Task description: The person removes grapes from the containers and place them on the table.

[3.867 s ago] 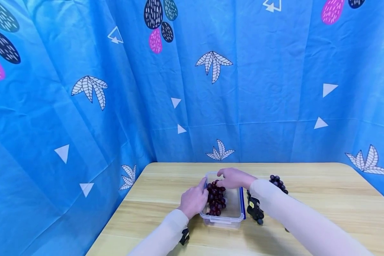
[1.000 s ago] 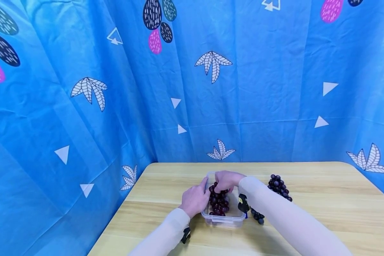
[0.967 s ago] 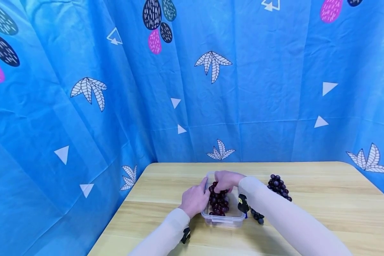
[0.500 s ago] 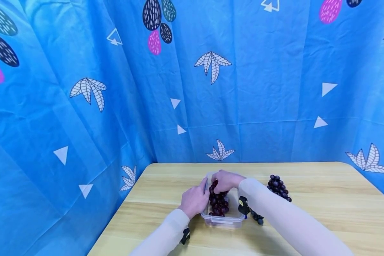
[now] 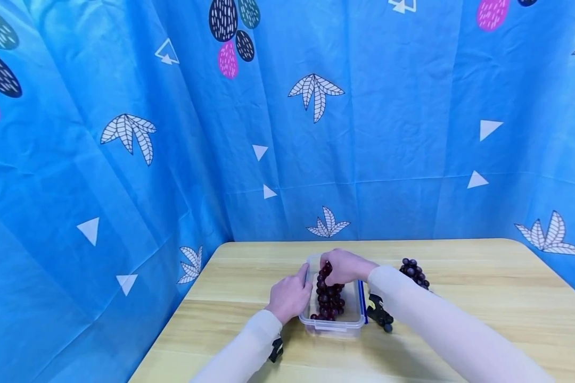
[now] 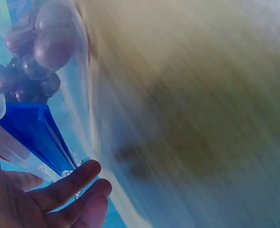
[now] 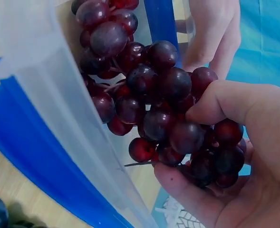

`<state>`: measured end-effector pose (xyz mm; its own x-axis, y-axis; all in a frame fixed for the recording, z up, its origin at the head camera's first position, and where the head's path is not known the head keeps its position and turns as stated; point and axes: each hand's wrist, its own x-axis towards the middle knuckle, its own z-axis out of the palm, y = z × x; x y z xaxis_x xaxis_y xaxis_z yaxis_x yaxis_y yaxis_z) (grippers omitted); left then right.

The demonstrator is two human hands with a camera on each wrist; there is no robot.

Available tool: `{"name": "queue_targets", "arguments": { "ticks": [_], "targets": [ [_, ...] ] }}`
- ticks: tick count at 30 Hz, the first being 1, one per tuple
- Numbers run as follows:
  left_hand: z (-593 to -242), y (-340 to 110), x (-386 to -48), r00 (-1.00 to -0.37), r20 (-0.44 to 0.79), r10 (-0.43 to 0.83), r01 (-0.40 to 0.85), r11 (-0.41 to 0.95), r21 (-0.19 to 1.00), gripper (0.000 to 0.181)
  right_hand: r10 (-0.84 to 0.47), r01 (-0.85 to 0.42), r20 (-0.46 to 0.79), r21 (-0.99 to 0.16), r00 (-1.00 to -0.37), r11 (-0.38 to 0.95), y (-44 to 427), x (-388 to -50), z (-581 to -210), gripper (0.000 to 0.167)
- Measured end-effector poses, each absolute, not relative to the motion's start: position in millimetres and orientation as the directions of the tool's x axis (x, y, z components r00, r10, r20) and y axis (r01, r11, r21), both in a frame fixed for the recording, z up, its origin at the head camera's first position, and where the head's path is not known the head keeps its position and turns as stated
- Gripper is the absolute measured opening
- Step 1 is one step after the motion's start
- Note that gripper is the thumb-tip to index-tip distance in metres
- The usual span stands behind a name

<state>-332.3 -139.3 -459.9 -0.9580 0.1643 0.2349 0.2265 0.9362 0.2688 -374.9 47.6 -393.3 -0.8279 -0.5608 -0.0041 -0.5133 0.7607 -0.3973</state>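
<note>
A clear plastic food container (image 5: 333,325) with blue side flaps stands on the table. Inside it is a bunch of dark red grapes (image 5: 329,306). My right hand (image 5: 347,266) pinches the far end of that bunch between thumb and fingers, clearly seen in the right wrist view, where the grapes (image 7: 161,121) hang from the hand and run down along the container. My left hand (image 5: 289,298) holds the container's left wall, its index finger lying along the rim. In the left wrist view, fingers (image 6: 66,185) sit against the blue flap (image 6: 37,135).
Darker grapes (image 5: 414,274) lie on the table to the right of the container, partly behind my right sleeve (image 5: 426,308). More dark grapes (image 5: 387,324) show by the right wrist camera (image 5: 376,308). A blue patterned curtain (image 5: 393,133) hangs behind the wooden table (image 5: 211,314).
My right hand first went down into the container and took hold of the grapes. Since half a second ago it has risen slightly, lifting the bunch's far end. The left hand stays put.
</note>
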Motion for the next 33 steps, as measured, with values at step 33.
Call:
{"name": "queue_targets", "arguments": {
  "ticks": [33],
  "targets": [
    [-458,-137,-326,-0.963,0.229,0.146,0.212,0.930,0.301,0.055,-0.552,-0.564,0.141,-0.335,-0.822,0.755,83,-333,-354,0.037]
  ]
}}
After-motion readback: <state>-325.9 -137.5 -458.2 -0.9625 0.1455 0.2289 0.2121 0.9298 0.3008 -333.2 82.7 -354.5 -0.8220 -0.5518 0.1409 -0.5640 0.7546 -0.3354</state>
